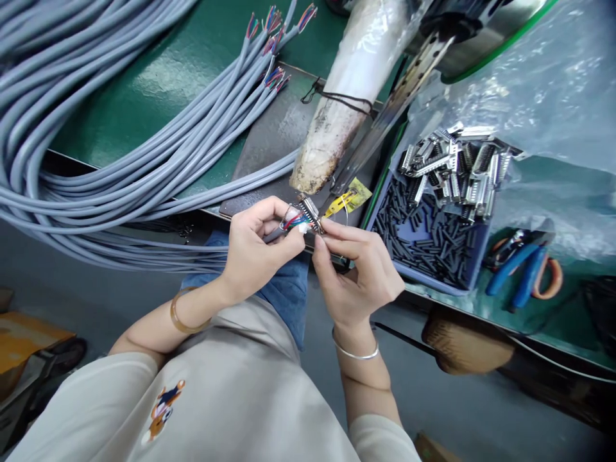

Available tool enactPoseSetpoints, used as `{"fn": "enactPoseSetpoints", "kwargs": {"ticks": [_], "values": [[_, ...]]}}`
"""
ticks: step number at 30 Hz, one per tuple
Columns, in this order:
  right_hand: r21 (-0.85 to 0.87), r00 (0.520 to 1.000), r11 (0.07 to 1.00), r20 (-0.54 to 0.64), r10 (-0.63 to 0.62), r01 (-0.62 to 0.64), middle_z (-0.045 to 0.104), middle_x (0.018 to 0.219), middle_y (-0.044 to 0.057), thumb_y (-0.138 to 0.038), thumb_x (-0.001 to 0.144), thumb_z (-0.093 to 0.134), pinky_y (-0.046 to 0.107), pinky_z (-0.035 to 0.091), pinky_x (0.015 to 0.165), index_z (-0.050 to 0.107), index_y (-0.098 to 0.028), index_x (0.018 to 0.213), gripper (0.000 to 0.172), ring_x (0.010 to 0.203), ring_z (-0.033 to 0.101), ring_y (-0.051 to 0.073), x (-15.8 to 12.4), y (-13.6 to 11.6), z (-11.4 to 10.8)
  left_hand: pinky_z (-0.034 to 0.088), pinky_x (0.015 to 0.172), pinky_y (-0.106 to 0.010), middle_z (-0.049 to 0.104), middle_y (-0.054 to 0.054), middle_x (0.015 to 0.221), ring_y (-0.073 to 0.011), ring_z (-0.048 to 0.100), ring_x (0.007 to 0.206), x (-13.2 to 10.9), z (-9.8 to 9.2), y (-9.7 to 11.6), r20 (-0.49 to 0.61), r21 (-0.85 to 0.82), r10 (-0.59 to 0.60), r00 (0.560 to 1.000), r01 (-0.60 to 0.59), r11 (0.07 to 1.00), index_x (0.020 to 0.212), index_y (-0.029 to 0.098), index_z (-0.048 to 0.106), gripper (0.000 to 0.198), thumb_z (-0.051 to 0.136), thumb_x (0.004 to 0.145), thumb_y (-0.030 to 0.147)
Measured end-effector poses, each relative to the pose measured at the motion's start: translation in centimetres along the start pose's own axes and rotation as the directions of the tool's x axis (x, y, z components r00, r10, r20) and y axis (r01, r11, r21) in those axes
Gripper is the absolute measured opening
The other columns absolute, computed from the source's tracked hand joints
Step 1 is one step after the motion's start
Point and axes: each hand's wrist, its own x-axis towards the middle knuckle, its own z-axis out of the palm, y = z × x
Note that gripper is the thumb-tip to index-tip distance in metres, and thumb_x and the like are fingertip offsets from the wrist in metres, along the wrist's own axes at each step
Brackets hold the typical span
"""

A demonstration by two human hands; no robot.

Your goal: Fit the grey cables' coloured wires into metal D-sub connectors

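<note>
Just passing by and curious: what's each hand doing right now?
Left hand: closed, holding the coloured wires.
Right hand: closed, pinching one end of the metal connector.

Dead ahead is blocked: wrapped white cylinder (349,90) and slotted metal shaft (409,83) slant down to just past the hands (260,250). Left: grey cables (202,138) sweep over the desk (115,96) edge. Right: bin (433,287) near, pliers (529,276) beyond. Usable: strip of dark plate (276,122) between cable ends and cylinder, green patch between cable bundles, gap between torso (269,385) and desk edge.
</note>
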Motion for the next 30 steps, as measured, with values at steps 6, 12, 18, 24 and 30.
{"fn": "enactPoseSetpoints", "kwargs": {"ticks": [6,12,18,24,30], "values": [[-0.009,1.000,1.000,-0.005,0.009,-0.009,0.080,0.103,0.002,-0.009,0.084,0.077,0.030,0.065,0.080,0.068,-0.023,0.095,0.020,0.090,0.077,0.017,0.15,0.28,0.05,0.047,0.059,-0.017,0.061,0.003,0.069,-0.0062,0.055,0.063,0.15,0.36,-0.22,-0.022,0.028,0.037,0.999,-0.036,0.999,0.071,0.017,0.060,0.012,0.072,0.073,0.014],[-0.045,1.000,0.999,-0.010,0.005,-0.005,0.081,0.103,0.001,-0.012,0.085,0.077,0.030,0.065,0.080,0.070,-0.024,0.096,0.018,0.088,0.078,0.016,0.39,0.25,-0.11,0.048,0.059,-0.017,0.061,0.003,0.069,-0.0068,0.056,0.064,0.25,0.64,-0.04,-0.037,0.045,0.049,0.998,-0.047,0.998,0.071,0.017,0.060,0.015,0.075,0.074,0.019],[-0.078,1.000,0.997,-0.009,-0.015,0.015,0.081,0.106,0.002,-0.009,0.083,0.079,0.029,0.066,0.079,0.072,-0.024,0.101,0.024,0.089,0.078,0.017,0.60,-0.21,-0.36,0.049,0.060,-0.018,0.063,0.002,0.070,-0.0083,0.057,0.067,0.19,0.55,0.39,-0.035,0.054,0.060,0.998,-0.058,0.997,0.072,0.017,0.062,0.012,0.074,0.076,0.019],[-0.118,0.996,0.989,-0.017,-0.091,0.089,0.081,0.107,0.002,-0.009,0.080,0.081,0.027,0.066,0.078,0.071,-0.023,0.099,0.025,0.087,0.079,0.017,0.66,-0.10,-0.37,0.048,0.056,-0.017,0.063,0.002,0.069,-0.0076,0.056,0.063,0.36,0.42,0.48,-0.017,0.042,0.038,0.999,-0.037,0.998,0.072,0.017,0.062,0.018,0.077,0.076,0.025],[-0.165,0.987,0.973,0.037,-0.154,0.158,0.081,0.104,0.004,-0.010,0.082,0.079,0.023,0.063,0.075,0.067,-0.021,0.092,0.019,0.084,0.079,0.015,0.44,0.05,-0.40,0.048,0.058,-0.017,0.063,0.002,0.069,-0.0075,0.057,0.065,0.22,0.16,-0.01,0.005,0.032,-0.007,1.000,0.007,0.999,0.071,0.017,0.062,0.013,0.074,0.075,0.019]]}}
